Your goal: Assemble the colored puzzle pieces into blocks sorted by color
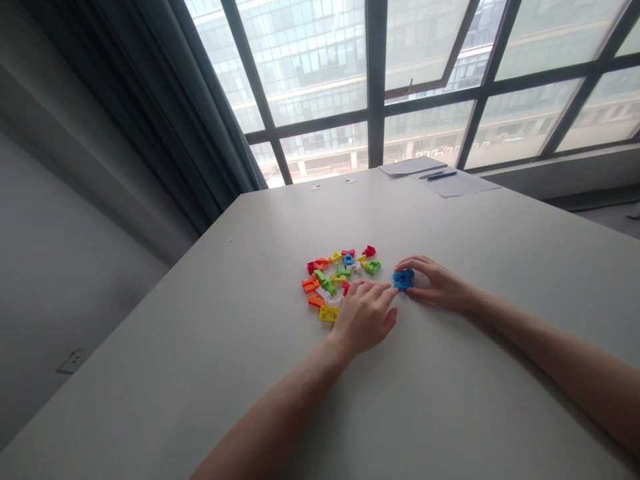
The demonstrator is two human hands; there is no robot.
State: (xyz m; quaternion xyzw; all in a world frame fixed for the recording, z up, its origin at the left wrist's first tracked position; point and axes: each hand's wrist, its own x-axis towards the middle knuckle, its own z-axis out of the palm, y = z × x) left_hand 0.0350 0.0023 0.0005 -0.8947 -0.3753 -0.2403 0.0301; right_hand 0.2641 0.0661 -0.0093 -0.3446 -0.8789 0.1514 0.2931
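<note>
Your right grip (441, 285) is closed on a blue piece (403, 279), thumb and fingers about it, at the tabletop (200, 360); your left grip (366, 317) is loosely spread, fingertips just beside that piece, contact not determinable; beyond its knuckles, the tabletop bears a loose cluster of small coloured pieces (326, 283), a yellow piece (328, 313) at the near edge; farther out, papers (473, 184) carry pens (443, 176) near the window (327, 67).
</note>
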